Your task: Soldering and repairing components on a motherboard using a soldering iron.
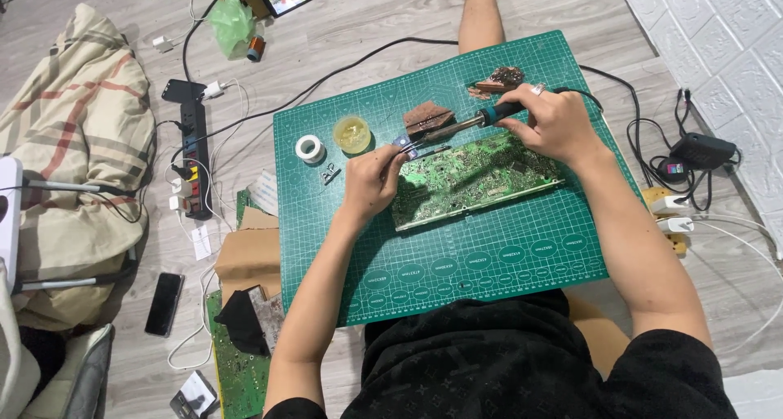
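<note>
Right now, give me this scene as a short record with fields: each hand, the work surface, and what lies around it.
Left hand: left hand pinches tweezers at the left end of the circuit board
Right hand: right hand grips a soldering iron, tip pointing toward the tweezers
Surface: green cutting mat on a wooden floor
On the mat: solder spool, round yellow tin, brown sponge pieces
Beside the mat: power strip, black phone, cardboard
</note>
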